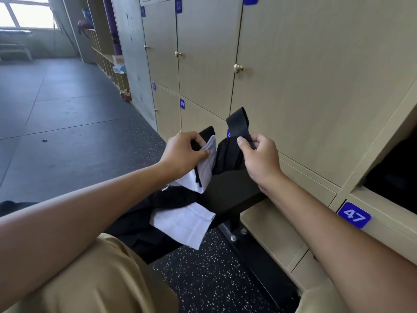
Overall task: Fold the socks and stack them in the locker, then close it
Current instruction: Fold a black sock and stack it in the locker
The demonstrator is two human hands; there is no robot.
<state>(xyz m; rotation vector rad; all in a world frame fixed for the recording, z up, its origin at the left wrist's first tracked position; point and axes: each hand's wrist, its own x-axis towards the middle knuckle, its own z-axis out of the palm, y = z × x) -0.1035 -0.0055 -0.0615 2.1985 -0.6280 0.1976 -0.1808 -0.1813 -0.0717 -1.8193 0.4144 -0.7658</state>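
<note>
Folding step: above the bench (pixel 234 195), the left hand (pixel 182 152) pinches a white sock (pixel 204 170) and the right hand (pixel 259 154) a black sock (pixel 239 125); next, judged, each needs pairing before reaching the open locker (pixel 397 172).

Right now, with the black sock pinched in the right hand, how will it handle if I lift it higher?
Probably floppy: the black sock bends over where the right hand pinches it, and its lower part hangs loose. Likely light, since a thumb-and-finger grip carries it. It may drag on the white sock that the left hand holds just beside it.
</note>
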